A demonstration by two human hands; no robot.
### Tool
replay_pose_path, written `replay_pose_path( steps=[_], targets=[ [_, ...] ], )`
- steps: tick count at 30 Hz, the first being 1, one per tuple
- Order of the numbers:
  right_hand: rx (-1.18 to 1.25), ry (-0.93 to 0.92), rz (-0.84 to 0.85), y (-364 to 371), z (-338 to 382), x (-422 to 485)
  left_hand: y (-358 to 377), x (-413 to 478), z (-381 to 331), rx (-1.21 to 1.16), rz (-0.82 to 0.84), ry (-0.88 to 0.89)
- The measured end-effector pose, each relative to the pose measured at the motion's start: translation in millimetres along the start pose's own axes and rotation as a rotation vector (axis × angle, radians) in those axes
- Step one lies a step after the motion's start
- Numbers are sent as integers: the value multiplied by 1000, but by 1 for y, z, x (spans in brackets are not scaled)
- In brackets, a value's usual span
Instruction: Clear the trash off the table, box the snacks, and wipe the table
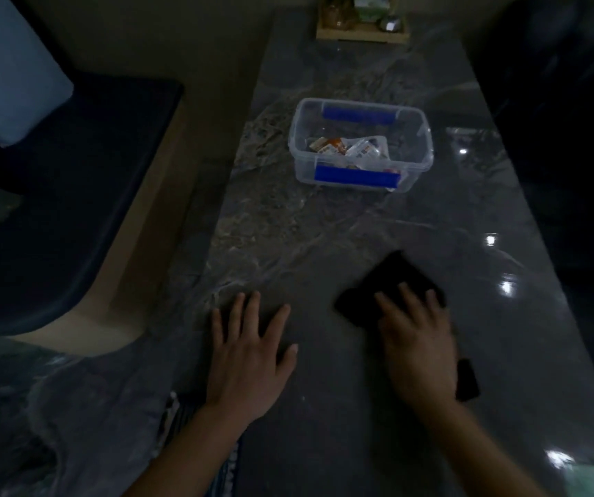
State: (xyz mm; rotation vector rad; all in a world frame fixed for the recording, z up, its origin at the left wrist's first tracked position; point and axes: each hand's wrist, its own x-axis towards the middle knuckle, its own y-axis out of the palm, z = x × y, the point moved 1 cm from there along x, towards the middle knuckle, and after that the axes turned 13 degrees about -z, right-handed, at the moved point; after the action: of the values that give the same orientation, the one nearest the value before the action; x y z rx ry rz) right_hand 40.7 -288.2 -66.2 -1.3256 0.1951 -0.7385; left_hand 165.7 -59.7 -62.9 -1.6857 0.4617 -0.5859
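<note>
A dark marbled table (324, 245) is seen from above in dim light. The left hand (249, 356) is laid flat on the bare surface, fingers spread. The right hand (417, 346) is pressed palm-down on a black cloth (396, 281), fingers spread, nothing pinched. A clear plastic box (360, 145) with blue latches, holding the snacks (349, 148), is set farther back, well apart from both hands. A wooden tray (362, 34) is placed at the far end.

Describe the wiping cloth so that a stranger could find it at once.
Start at the long dark marble table and come toward its near end, past the clear plastic box with blue handles. The cloth lies flat under the right hand. It is plain black and soft, the only fabric on the tabletop.
</note>
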Motion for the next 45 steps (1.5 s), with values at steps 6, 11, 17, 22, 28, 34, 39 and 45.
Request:
replay_pose_path(
  steps=[6,11,17,22,28,34,39,45],
  targets=[
    [16,-194,25,-30,-83,-50,18,27,-76,-17,-17,49],
    [-113,341,-26,-32,-127,21,33,56,-118,-8,-13,86],
    [-73,-15,49,-28,-107,-38,40,62,-136,23,-80,77],
    [-78,145,17,-30,-137,-1,40,62,-138,20,-99,81],
    [-102,215,12,-23,-147,32,42,63,-137,31,-108,80],
    [-105,233,20,-25,-148,42,41,62,-137,16,-118,77],
    [-101,233,52,-27,-147,43,42,62,-139,25,-96,71],
    [-96,225,143,-32,-148,45,38,66,-134,-12,38,35]
  ],
)
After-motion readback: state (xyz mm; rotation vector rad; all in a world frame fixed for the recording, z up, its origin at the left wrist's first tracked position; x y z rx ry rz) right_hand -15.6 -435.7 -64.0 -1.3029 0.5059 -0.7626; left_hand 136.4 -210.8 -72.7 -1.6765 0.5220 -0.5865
